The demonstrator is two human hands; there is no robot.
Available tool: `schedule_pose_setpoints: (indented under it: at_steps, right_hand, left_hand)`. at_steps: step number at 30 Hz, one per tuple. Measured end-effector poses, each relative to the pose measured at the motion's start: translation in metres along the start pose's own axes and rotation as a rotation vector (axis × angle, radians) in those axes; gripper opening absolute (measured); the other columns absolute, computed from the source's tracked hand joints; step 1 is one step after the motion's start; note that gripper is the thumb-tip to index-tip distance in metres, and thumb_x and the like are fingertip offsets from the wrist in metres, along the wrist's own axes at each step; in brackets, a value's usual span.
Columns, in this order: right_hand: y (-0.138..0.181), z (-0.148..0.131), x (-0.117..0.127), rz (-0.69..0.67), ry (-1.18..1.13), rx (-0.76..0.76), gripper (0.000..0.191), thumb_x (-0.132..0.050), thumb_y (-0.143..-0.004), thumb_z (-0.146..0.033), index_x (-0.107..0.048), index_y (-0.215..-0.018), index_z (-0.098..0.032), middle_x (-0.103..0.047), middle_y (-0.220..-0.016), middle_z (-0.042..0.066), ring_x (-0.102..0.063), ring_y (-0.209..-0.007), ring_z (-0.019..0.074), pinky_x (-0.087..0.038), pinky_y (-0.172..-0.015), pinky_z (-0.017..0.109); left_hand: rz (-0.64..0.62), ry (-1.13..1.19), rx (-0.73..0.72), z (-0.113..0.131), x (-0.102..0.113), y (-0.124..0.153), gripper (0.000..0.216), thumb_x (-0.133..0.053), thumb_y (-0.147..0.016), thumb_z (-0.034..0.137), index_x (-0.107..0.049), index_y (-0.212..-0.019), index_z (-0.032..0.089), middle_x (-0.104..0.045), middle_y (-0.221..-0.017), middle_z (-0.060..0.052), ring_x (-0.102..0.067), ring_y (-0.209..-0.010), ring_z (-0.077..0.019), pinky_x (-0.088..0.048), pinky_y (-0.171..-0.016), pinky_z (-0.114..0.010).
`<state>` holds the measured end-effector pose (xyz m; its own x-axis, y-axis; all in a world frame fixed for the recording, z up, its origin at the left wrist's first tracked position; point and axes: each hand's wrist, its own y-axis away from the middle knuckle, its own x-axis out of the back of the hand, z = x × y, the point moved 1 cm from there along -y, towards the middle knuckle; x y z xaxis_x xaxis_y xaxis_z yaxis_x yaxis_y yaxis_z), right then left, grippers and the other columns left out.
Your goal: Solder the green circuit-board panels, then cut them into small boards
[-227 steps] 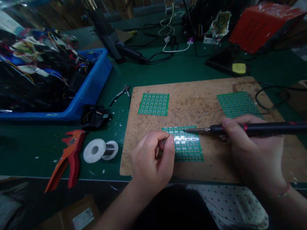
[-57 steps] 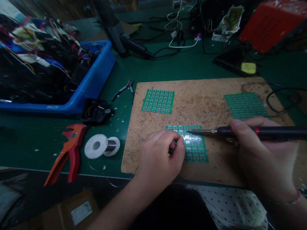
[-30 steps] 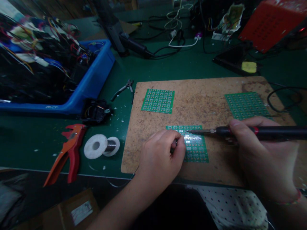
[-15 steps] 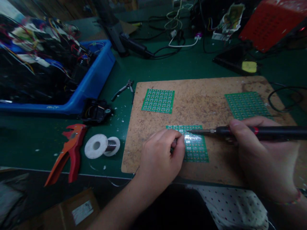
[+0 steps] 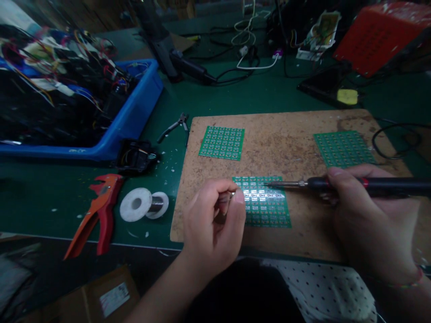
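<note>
My right hand [image 5: 367, 215] grips a black soldering iron [image 5: 357, 183] with a red ring, lying almost level, its metal tip over the top edge of a green circuit board panel [image 5: 264, 206] on a cork mat [image 5: 289, 143]. My left hand [image 5: 212, 224] sits at the panel's left edge, thumb and fingers pinched on a thin solder wire that I can barely make out. Part of the panel shines with solder.
Two more green panels [image 5: 222, 142] [image 5: 343, 148] lie on the mat. Left of it are a solder spool [image 5: 143, 210], orange-red strippers [image 5: 97, 211], small cutters [image 5: 173, 126], a black part [image 5: 134, 157] and a blue bin [image 5: 134, 112] of wires. Cables and a red box [image 5: 373, 36] sit behind.
My left hand has drawn back to the left off the panel, uncovering more of it. The soldering iron tip has stayed near the panel's top edge.
</note>
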<state>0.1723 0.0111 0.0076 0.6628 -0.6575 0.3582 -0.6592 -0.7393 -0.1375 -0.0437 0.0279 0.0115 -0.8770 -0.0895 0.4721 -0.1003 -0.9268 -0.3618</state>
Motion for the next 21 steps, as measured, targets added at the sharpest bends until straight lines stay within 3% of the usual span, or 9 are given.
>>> schedule_pose_setpoints:
  at_steps: [7, 21]
  right_hand:
    - [0.001, 0.000, 0.000, -0.008, 0.064, 0.057, 0.023, -0.070, -0.079, -0.039, -0.061, -0.066, -0.022, -0.056, -0.060, -0.005, -0.049, -0.056, 0.0087, -0.034, -0.054, 0.029]
    - [0.000, 0.001, 0.000, -0.035, 0.117, 0.067, 0.022, -0.070, -0.079, -0.039, -0.063, -0.067, -0.022, -0.057, -0.060, -0.005, -0.049, -0.055, 0.0080, -0.034, -0.052, 0.027]
  left_hand:
    - [-0.147, -0.213, -0.048, 0.004, -0.013, -0.005, 0.012, -0.060, -0.085, 0.018, -0.060, -0.073, 0.018, -0.055, -0.065, 0.002, -0.051, -0.064, -0.0106, -0.038, -0.063, -0.028]
    - [-0.178, -0.278, -0.056, 0.001, -0.016, -0.004, 0.013, -0.058, -0.086, 0.019, -0.061, -0.073, 0.019, -0.059, -0.067, 0.001, -0.054, -0.066, -0.0128, -0.038, -0.064, -0.029]
